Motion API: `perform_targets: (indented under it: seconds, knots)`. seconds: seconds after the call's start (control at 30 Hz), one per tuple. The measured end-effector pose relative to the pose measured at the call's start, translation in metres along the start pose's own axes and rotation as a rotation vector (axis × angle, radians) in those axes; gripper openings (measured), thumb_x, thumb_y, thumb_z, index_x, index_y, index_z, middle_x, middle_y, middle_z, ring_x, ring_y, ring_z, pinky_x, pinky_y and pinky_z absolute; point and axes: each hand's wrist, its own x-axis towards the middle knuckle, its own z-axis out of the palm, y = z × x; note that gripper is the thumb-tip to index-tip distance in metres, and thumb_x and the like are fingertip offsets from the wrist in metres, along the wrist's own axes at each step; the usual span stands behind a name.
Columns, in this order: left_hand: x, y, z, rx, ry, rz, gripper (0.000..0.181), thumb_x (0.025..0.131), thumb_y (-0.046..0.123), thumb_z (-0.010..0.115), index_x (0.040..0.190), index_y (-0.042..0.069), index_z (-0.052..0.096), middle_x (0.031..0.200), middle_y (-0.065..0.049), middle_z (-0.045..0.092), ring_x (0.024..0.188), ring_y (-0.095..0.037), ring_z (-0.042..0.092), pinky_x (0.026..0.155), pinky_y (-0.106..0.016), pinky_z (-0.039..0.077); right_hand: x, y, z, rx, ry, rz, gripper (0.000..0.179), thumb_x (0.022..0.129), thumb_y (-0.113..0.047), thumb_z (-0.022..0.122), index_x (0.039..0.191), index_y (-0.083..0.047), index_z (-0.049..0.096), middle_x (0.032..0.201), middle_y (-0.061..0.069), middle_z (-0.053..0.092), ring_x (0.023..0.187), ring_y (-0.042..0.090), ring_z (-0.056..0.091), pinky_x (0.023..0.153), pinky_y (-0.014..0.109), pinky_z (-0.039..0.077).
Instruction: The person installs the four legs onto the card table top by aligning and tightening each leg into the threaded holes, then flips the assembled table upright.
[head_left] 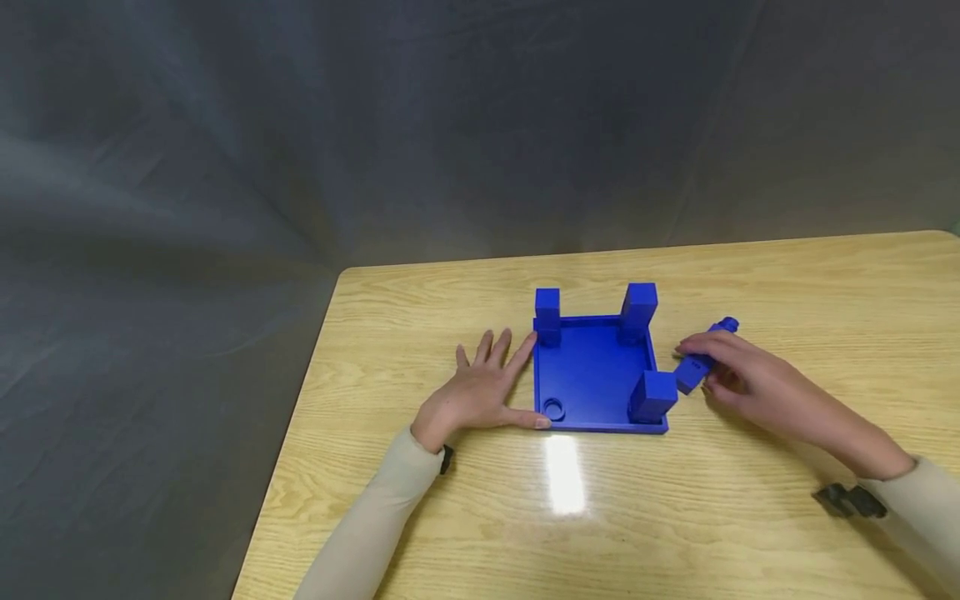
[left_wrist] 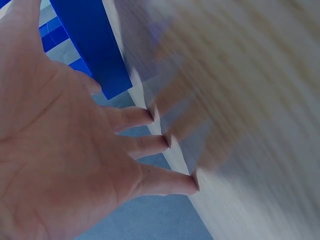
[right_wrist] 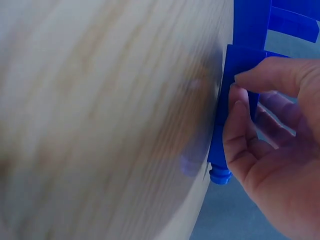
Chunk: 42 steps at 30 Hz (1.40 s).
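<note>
Blue tray [head_left: 592, 362] on counter [head_left: 405, 312]: three upright posts [head_left: 654, 394]; one bare ring [head_left: 553, 409], near left corner. Left hand [head_left: 480, 396]: fingers spread apart, against the tray's left edge. Right hand [head_left: 753, 379]: fingers pinching a loose blue post [head_left: 692, 373], just right of the tray. Apparent step: picking up the fourth post. Next move likely calls for aiming its knobbed end [head_left: 730, 323] down at the ring.
</note>
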Motion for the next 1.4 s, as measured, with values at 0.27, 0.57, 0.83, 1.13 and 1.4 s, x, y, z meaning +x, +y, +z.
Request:
perform_targets:
  seconds: [0.27,0.57,0.83,1.13,1.4]
  knots:
    - [0.001,0.000,0.001,0.008,0.010,0.002,0.126,0.092,0.078,0.070,0.176,0.031,-0.011,0.181,-0.022,-0.002,0.163,-0.051,-0.005,0.116,-0.086,0.004,0.005,0.001,0.000,-0.076,-0.016,0.058,0.062,0.075,0.019,0.088,0.127,-0.011,0.073,0.125,0.008,0.068,0.085,0.014,0.061,0.067,0.028,0.054]
    - [0.001,-0.003,0.003,0.016,0.019,0.003,0.125,0.092,0.078,0.071,0.176,0.031,-0.010,0.181,-0.022,0.000,0.163,-0.051,-0.004,0.116,-0.086,0.006,0.005,-0.003,-0.006,-0.079,-0.035,0.140,0.050,0.078,0.003,0.097,0.118,-0.018,0.076,0.112,-0.004,0.074,0.083,0.011,0.063,0.066,0.029,0.054]
    - [0.000,-0.002,0.002,0.011,0.015,0.004,0.125,0.093,0.078,0.070,0.176,0.031,-0.011,0.181,-0.022,-0.001,0.163,-0.051,-0.004,0.116,-0.086,0.005,0.004,-0.006,-0.010,-0.067,-0.015,0.156,0.046,0.081,-0.004,0.098,0.119,-0.017,0.077,0.109,-0.004,0.076,0.083,0.011,0.061,0.067,0.028,0.052]
    - [0.001,-0.001,0.003,0.006,0.015,0.007,0.125,0.092,0.078,0.071,0.176,0.032,-0.010,0.181,-0.023,0.000,0.163,-0.052,-0.003,0.116,-0.086,0.005,0.001,-0.005,-0.009,-0.019,0.059,0.131,0.048,0.080,0.000,0.096,0.122,-0.011,0.076,0.088,-0.008,0.061,0.066,0.004,0.046,0.054,0.023,0.039]
    - [0.002,-0.003,0.000,0.000,-0.004,0.004,0.127,0.090,0.082,0.070,0.174,0.036,-0.013,0.181,-0.021,-0.001,0.163,-0.051,-0.004,0.116,-0.086,0.006,-0.007,-0.005,-0.012,-0.011,0.160,0.129,0.049,0.078,0.002,0.096,0.121,-0.009,0.078,0.087,-0.007,0.057,0.067,0.006,0.046,0.055,0.021,0.035]
